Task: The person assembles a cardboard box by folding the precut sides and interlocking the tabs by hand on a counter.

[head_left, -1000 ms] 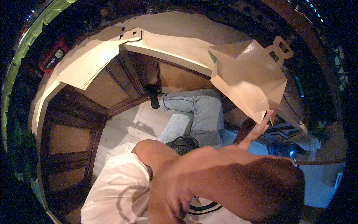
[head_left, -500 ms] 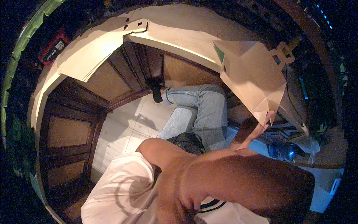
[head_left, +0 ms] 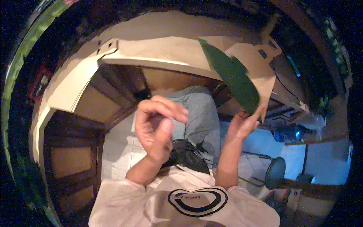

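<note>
A cardboard carry box, brown outside with a green face and a handle with cut-outs, stands partly folded at the table's right side. My right hand grips its lower near corner, thumb on the near side and the other fingers partly hidden behind. My left hand hovers over my lap, somewhat blurred. Its fingers are curled but apart from the thumb, and nothing shows between them. Left of the middle, flat cardboard sheets with similar handle cut-outs lie on the table.
The curved, light tabletop rises above dark wooden panels. A red object sits at its far left. To the right are a blue water bottle, clear plastic and a dark round stool seat.
My left arm, stretched across to the right before with its hand out of sight, has come back over my lap. The box's green face now shows widely; my right hand still holds its corner.
</note>
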The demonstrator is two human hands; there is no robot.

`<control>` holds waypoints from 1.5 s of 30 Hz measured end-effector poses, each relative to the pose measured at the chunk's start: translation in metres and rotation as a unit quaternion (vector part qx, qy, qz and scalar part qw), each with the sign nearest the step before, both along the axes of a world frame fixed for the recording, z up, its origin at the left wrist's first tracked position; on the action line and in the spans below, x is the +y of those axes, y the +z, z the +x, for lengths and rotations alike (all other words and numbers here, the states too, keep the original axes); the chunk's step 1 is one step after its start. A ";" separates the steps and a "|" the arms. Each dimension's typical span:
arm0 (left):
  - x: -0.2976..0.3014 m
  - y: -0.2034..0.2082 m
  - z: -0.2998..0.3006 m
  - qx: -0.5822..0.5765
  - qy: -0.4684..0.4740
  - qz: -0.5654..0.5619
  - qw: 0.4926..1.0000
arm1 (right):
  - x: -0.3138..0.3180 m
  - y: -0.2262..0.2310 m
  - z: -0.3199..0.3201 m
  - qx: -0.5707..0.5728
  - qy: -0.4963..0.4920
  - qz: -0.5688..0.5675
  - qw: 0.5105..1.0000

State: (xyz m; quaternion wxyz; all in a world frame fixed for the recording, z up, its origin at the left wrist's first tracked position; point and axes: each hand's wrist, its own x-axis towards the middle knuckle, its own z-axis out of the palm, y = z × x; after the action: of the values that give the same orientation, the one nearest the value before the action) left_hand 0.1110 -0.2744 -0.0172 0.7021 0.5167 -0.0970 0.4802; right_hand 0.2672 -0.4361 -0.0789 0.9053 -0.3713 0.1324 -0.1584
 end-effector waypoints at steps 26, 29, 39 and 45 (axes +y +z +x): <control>0.111 -0.049 0.067 0.206 0.112 0.126 0.964 | -0.096 0.024 0.098 -0.249 0.030 -0.678 0.691; 0.118 -0.044 0.064 0.204 0.124 0.132 0.962 | -0.085 0.031 0.102 -0.280 0.103 -0.716 0.631; 0.113 -0.016 0.097 0.140 0.072 0.094 0.983 | -0.042 0.047 0.102 -0.356 0.270 -0.355 0.821; 0.143 0.018 0.148 0.174 0.062 0.252 0.950 | -0.019 0.070 0.136 -0.377 0.237 -0.291 0.847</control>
State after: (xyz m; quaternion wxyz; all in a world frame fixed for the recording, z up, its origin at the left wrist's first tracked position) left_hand 0.2595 -0.1317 0.0004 0.5241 0.7573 -0.0586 0.3852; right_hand 0.4032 -0.4555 -0.0093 0.7463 -0.5493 -0.3629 -0.0979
